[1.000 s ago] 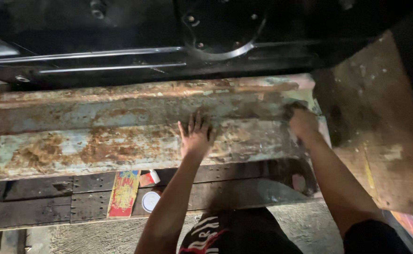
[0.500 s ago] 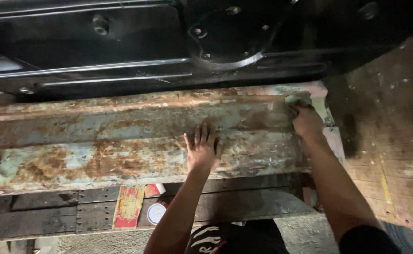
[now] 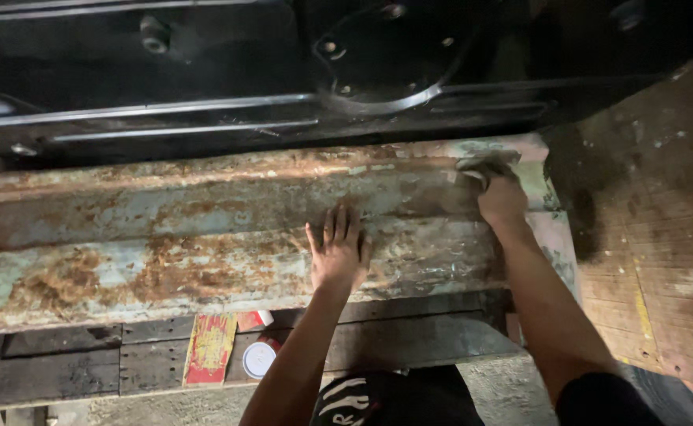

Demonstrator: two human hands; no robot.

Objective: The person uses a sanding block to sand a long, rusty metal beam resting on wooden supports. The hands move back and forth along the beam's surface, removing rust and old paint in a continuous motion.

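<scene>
Your left hand (image 3: 339,251) lies flat and spread, palm down, fingers fanned, holding nothing, on the lower face of a long rusted metal panel (image 3: 165,237). Your right hand (image 3: 498,193) is closed over a crumpled pad (image 3: 484,167), likely abrasive paper or cloth though the picture is too dim to tell, pressed to the panel's upper ridge near its right end. The panel runs from the left edge of view to just past your right hand, resting on dark wooden planks (image 3: 70,363) in front of you and below a black machine body (image 3: 299,71) behind it.

Judged by its bulk and folded profile, the panel looks heavy and stiff, not something to shift with one hand. Its flaking rust and peeling pale paint should give a rough, gritty grip, with sharp edges likely along the front lip, so a flat palm on the broad face seems the safer hold. The pad looks soft and light, best kept bunched under your fingers.

A red packet (image 3: 211,349) and a small white lid (image 3: 259,359) lie on the planks beside your left forearm. A worn wooden board (image 3: 654,237) stands to the right.
</scene>
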